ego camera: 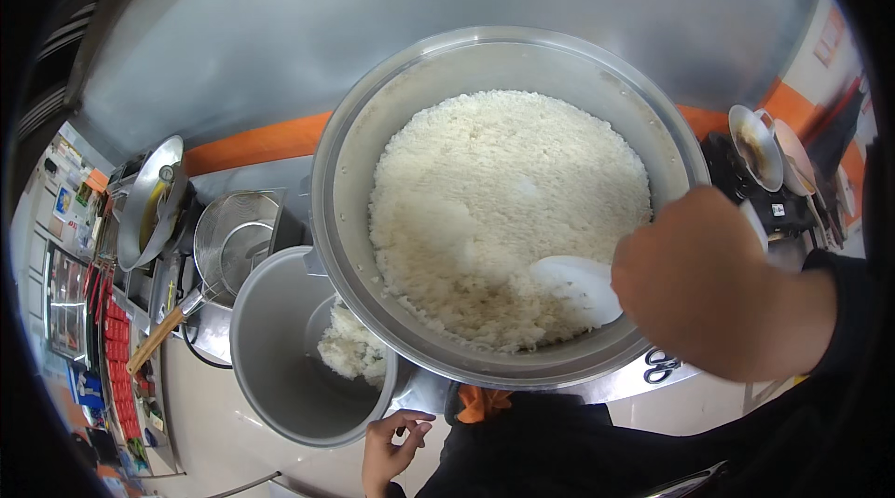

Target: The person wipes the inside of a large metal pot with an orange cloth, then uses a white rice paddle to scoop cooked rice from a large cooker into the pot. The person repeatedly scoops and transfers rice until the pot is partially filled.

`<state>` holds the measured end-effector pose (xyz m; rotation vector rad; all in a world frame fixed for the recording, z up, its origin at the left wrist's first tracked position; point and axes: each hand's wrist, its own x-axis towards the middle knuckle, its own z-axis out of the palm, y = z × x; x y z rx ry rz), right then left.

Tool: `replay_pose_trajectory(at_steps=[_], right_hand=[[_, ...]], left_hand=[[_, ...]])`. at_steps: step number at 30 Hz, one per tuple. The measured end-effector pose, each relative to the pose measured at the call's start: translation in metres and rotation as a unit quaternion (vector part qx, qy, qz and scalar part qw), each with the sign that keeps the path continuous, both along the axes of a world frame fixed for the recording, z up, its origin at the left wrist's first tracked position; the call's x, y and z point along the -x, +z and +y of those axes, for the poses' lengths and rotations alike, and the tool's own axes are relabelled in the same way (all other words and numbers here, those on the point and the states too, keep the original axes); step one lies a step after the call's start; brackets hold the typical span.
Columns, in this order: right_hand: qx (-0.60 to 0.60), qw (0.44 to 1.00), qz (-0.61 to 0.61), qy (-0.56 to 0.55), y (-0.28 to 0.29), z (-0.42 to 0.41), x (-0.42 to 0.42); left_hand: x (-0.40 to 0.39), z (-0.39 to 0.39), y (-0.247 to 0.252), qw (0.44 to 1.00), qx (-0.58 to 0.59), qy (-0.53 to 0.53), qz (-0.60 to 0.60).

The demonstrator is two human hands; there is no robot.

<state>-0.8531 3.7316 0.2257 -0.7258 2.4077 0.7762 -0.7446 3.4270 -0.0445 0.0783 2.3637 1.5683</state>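
Note:
A large metal pot (pixel 505 36) of cooked white rice (pixel 503 176) stands before me. My right hand (pixel 720 288), slightly blurred, grips a white rice paddle (pixel 577 285) above the pot's right rim. The paddle's blade rests in the rice near the front wall, and its handle is mostly hidden by my fist. To the left, a smaller grey inner pot (pixel 269 351) sits tilted against the big pot. It holds a clump of rice (pixel 352 351). My left hand (pixel 394 445) is just off its front rim, holding nothing, with fingers loosely bent.
A wire strainer (pixel 234 232) with a wooden handle lies at the left, near a metal wok (pixel 150 211). Scissors (pixel 659 365) lie on the counter at the right front. Another pan (pixel 757 148) is on the black stove. An orange cloth (pixel 481 401) hangs below the big pot.

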Motion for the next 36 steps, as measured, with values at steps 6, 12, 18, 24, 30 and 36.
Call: replay_pose_trajectory(at_steps=[6, 12, 18, 24, 30, 36], right_hand=[[0.049, 0.997, -0.001, -0.051, -0.025, -0.018, -0.006], [0.064, 0.998, -0.015, -0.018, -0.051, -0.013, 0.011], [0.066, 0.997, 0.003, -0.045, -0.089, 0.001, 0.009], [0.047, 0.997, -0.021, -0.049, -0.103, -0.002, 0.019], [0.029, 0.994, -0.040, -0.099, -0.113, 0.006, 0.047], [0.148, 0.986, 0.060, 0.037, -0.142, 0.049, 0.059]], left_hand=[[0.014, 0.004, 0.011, 0.999, 0.005, -0.027, 0.017], [0.023, 0.012, 0.005, 0.997, -0.036, -0.069, -0.020], [0.020, 0.010, -0.032, 0.991, -0.091, -0.089, -0.029], [0.021, 0.015, -0.038, 0.979, -0.163, -0.088, -0.085], [0.015, 0.018, -0.041, 0.978, -0.171, -0.059, -0.107], [0.009, 0.025, -0.042, 0.982, -0.152, -0.080, -0.073]])
